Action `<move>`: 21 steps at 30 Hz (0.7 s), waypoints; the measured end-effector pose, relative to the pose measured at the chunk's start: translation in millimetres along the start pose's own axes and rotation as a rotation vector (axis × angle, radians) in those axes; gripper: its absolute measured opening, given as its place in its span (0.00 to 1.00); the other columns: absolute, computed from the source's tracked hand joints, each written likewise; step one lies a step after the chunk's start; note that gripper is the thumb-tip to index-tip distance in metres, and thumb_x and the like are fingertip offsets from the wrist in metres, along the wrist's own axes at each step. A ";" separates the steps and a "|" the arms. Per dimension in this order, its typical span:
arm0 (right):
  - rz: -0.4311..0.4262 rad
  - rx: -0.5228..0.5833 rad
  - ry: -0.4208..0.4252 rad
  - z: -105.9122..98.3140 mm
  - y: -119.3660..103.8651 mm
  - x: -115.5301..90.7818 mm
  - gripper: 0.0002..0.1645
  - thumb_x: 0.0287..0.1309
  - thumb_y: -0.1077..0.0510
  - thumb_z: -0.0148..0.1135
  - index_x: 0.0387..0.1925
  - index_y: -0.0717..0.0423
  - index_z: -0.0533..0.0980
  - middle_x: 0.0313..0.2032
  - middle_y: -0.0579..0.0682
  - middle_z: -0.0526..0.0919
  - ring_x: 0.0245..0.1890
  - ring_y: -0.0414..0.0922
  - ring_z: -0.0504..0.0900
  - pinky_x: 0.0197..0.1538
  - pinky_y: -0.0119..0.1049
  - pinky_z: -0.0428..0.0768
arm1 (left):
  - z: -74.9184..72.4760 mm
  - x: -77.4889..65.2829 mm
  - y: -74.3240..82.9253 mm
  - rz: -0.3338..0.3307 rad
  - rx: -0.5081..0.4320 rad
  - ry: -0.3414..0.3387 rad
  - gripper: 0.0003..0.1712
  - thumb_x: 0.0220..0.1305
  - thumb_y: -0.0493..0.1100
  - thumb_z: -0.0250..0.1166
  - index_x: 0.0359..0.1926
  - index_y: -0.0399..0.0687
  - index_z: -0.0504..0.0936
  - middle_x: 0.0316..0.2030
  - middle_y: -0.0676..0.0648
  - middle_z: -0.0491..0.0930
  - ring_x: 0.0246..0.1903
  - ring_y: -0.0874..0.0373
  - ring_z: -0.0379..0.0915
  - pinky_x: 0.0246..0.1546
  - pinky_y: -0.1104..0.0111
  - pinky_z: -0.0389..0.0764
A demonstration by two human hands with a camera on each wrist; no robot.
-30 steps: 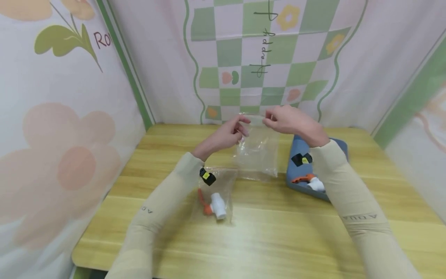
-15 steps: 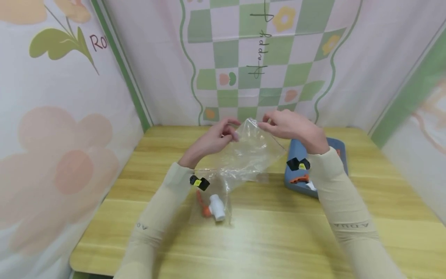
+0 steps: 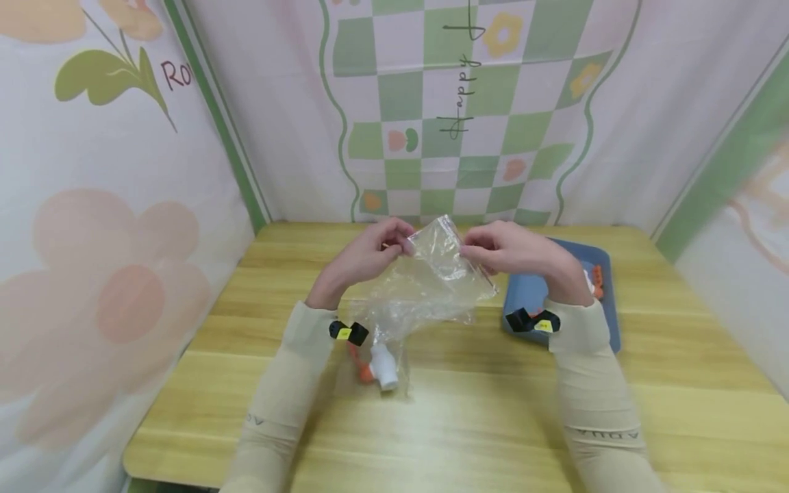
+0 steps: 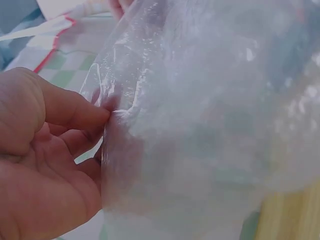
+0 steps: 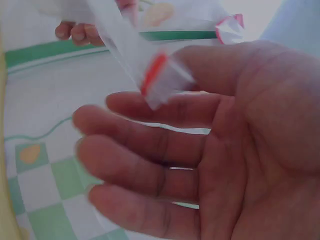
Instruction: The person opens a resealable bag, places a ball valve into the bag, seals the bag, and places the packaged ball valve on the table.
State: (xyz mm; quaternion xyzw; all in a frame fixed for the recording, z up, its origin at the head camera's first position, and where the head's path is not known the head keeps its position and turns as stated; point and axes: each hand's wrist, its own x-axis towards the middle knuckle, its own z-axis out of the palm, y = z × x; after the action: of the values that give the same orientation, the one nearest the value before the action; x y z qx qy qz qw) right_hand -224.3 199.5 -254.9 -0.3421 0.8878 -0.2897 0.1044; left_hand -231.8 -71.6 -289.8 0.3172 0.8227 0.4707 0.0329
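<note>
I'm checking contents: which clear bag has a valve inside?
The lower bag, lying on the table: its valve shows through. The raised bag, between the left hand and right hand, shows none.

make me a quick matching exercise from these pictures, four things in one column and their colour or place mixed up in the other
Column one
1. tray
2. white fitting outside the tray
3. raised bag
4. backdrop

Column two
A. inside the lying bag on the table
B. printed with green and white checks
C. plain blue, partly hidden
D. held between the left hand and right hand

Pairs: 1-C, 2-A, 3-D, 4-B
</note>
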 end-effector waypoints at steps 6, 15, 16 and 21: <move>-0.059 0.146 0.023 8.5 2.4 -10.5 0.11 0.66 0.53 0.51 0.32 0.53 0.75 0.20 0.51 0.75 0.20 0.48 0.75 0.27 0.37 0.76 | 1.5 -8.4 7.3 0.052 -0.015 0.016 0.14 0.64 0.29 0.48 0.48 0.43 0.73 0.35 0.49 0.78 0.37 0.58 0.73 0.36 0.68 0.73; -0.137 0.189 0.040 14.4 -2.5 -17.8 0.12 0.67 0.56 0.49 0.29 0.55 0.74 0.21 0.50 0.76 0.21 0.47 0.75 0.25 0.35 0.75 | 8.0 -12.6 6.2 0.045 -0.017 0.071 0.11 0.64 0.32 0.54 0.47 0.43 0.75 0.35 0.49 0.78 0.36 0.59 0.73 0.38 0.68 0.75; -0.141 0.198 0.038 14.7 -3.4 -18.3 0.12 0.67 0.57 0.48 0.29 0.56 0.73 0.21 0.50 0.76 0.21 0.48 0.76 0.26 0.35 0.75 | 8.7 -12.3 6.0 0.042 -0.015 0.075 0.10 0.65 0.33 0.54 0.46 0.43 0.75 0.36 0.49 0.79 0.37 0.59 0.74 0.39 0.68 0.75; -0.166 0.179 0.041 15.2 -5.3 -18.6 0.12 0.67 0.56 0.48 0.29 0.54 0.73 0.21 0.49 0.76 0.21 0.47 0.76 0.26 0.35 0.76 | 10.3 -11.3 7.2 0.045 0.011 0.085 0.10 0.65 0.38 0.57 0.46 0.42 0.76 0.37 0.48 0.78 0.37 0.59 0.73 0.41 0.69 0.75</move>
State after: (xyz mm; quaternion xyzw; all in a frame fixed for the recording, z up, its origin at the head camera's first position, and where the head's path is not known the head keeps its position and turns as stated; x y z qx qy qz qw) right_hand -201.7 202.0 -264.4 -0.3975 0.8290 -0.3825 0.0919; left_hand -215.6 -67.5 -292.5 0.3154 0.8185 0.4799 -0.0146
